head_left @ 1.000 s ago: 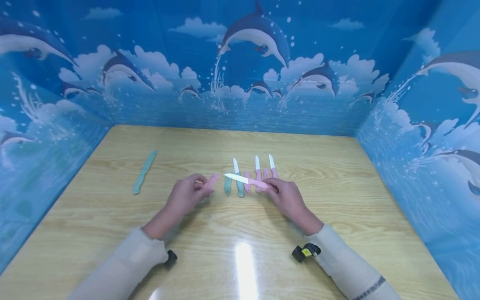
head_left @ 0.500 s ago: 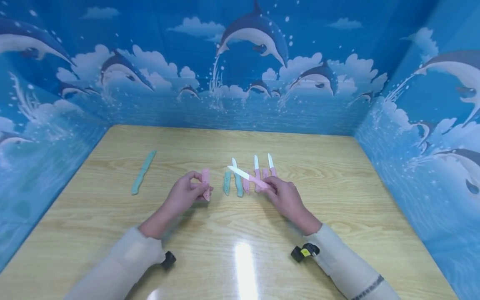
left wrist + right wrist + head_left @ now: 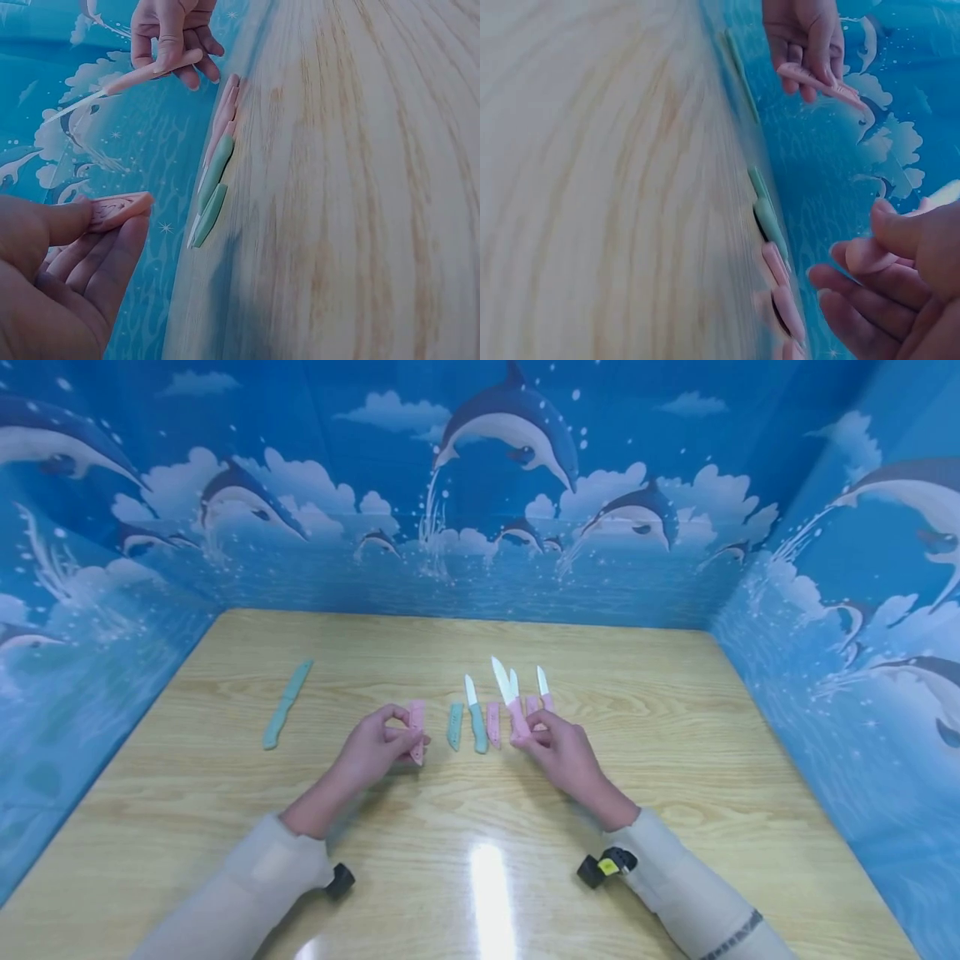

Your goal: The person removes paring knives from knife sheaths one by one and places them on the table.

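Observation:
My left hand (image 3: 378, 745) pinches a pink knife sheath (image 3: 417, 731) between thumb and fingers, raised above the table. In my right hand (image 3: 562, 747) is a pink-handled paring knife (image 3: 517, 714), gripped by the handle with its white blade pointing away from me. Between the hands lie a green sheath (image 3: 454, 727), a green-handled knife (image 3: 477, 727) with a bare white blade, and a pink sheath (image 3: 493, 724). Behind the held knife another pink knife (image 3: 514, 683) is partly hidden. Right of it are a second pink sheath (image 3: 532, 703) and a pink knife (image 3: 543, 685), partly covered by my hand.
A green knife (image 3: 288, 706), its blade inside a green sheath, lies apart at the left of the wooden table (image 3: 420, 877). Blue dolphin-print cloth (image 3: 465, 577) stands round the back and sides.
The left hand has turned the pink sheath from slanted to upright and drawn it slightly left. The right hand has swung the knife's blade from pointing left to pointing away from me.

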`<state>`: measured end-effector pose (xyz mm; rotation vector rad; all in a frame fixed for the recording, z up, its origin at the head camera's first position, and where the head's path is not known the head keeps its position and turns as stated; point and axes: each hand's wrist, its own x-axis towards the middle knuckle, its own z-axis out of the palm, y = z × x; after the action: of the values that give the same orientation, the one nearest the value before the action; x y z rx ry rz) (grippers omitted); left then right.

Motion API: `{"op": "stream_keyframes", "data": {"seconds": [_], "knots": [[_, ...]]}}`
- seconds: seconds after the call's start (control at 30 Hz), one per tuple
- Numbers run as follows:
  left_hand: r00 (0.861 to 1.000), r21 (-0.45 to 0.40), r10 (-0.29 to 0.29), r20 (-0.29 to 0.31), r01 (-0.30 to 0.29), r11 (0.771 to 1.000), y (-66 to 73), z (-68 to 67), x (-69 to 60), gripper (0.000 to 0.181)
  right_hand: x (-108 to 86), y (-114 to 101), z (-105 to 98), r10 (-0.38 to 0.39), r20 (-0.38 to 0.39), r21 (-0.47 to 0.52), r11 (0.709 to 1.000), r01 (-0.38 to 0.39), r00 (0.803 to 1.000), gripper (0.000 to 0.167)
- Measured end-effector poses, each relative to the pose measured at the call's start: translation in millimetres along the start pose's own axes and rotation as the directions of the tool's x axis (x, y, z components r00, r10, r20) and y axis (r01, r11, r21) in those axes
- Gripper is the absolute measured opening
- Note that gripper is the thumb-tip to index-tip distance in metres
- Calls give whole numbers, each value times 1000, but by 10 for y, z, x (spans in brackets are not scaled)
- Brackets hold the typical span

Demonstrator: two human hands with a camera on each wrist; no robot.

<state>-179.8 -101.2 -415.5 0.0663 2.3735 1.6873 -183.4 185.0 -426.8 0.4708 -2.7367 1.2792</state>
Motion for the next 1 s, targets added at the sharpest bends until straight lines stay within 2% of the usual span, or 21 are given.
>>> {"op": "stream_keyframes", "data": {"seconds": [0.1,0.27,0.33,0.5,0.63,0.73,0.8,0.9,1.0], "knots": [[1000,4,-7,2,7,1000,8,6,2,16,-9,-23,22,70,60,153,985,-78,996,21],[1000,-13,-15,11,15,1000,9,24,5,17,-17,-62,75,149,149,390,900,-196,978,21],[1000,-16,-9,14,9,1000,6,29,5,18,-20,-68,100,163,156,431,876,-215,974,21],[1000,-17,-7,8,7,1000,12,38,9,17,-22,-79,125,207,147,471,845,-253,967,22],[1000,-10,-21,0,21,1000,20,45,6,17,-13,-84,130,250,158,520,802,-295,955,24],[1000,-1,-26,-7,26,1000,18,44,5,16,-1,-88,133,273,148,540,783,-309,951,26],[1000,6,-22,-12,22,1000,15,43,7,16,6,-95,135,286,132,541,782,-311,949,25],[1000,16,-23,-20,23,1000,12,42,13,17,10,-99,144,289,103,509,807,-300,952,23],[999,27,-14,-29,15,1000,7,40,17,18,9,-111,150,285,83,445,847,-292,955,21]]}}
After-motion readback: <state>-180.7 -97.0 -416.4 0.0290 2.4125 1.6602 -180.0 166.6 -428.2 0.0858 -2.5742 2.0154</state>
